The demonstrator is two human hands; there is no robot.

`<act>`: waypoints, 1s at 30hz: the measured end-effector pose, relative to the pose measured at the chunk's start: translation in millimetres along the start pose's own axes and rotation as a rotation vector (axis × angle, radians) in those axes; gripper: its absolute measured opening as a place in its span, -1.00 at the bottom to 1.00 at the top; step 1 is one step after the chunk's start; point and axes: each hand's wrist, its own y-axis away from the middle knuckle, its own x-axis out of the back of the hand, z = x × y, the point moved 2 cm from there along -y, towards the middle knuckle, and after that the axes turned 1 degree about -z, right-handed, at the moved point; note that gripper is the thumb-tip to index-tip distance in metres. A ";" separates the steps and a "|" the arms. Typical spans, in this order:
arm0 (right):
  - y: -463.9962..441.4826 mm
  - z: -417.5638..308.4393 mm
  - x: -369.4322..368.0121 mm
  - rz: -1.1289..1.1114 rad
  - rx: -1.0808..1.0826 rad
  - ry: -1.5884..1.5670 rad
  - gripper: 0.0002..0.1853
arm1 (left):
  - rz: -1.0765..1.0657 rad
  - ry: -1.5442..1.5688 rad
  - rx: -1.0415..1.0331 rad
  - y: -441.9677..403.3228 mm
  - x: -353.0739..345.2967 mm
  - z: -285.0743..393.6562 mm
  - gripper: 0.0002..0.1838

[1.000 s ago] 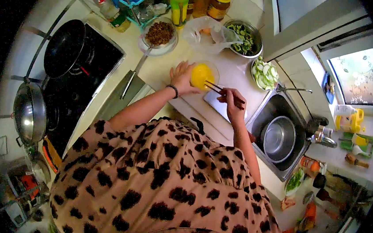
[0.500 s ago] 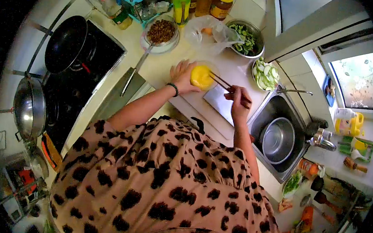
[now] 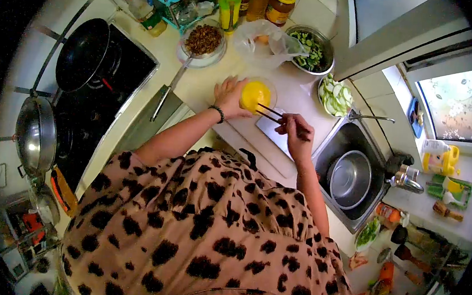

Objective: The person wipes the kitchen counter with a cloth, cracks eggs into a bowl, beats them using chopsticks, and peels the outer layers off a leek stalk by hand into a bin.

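A clear glass bowl of yellow beaten egg stands on the counter. My left hand is wrapped round the bowl's left side, steadying it. A pair of dark chopsticks dips into the egg from the right, held in the closed fingers of my right hand. Under the chopsticks lies a cleaver, its broad blade flat on the white cutting board. Behind the bowl sits a clear plastic bag with an egg showing inside.
At the left is the black stove with a frying pan and a lidded wok. Farther back are a bowl of brown food, chopped greens and sliced vegetable. The sink holds a metal basin.
My right hand has moved the chopsticks out and back within the egg, their tips now lower in the bowl. My left hand has stayed on the bowl.
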 end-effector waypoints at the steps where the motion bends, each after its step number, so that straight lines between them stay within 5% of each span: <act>1: -2.2 -2.8 2.2 0.079 -0.005 -0.079 -0.78 | -0.012 -0.001 0.010 4.0 -0.1 0.7 0.22; 4: -1.3 -0.1 0.2 0.141 0.014 -0.072 -0.78 | -0.061 0.006 0.005 0.4 2.8 -0.4 0.22; 6: 1.3 -3.5 -2.7 -0.030 -0.005 -0.145 -0.77 | -0.020 -0.004 0.007 -3.2 0.6 -1.4 0.21; 8: -1.1 -1.1 5.7 0.122 0.027 -0.054 -0.77 | -0.012 -0.009 0.003 4.5 -5.0 -3.7 0.21; 13: 23.1 -14.6 14.4 0.096 -0.064 -0.085 -0.77 | -0.001 -0.013 -0.007 2.4 -0.3 2.3 0.22; 30: 34.3 -51.7 -2.4 0.128 0.229 0.301 -0.85 | 0.005 0.026 -0.039 -0.3 -6.5 -1.5 0.22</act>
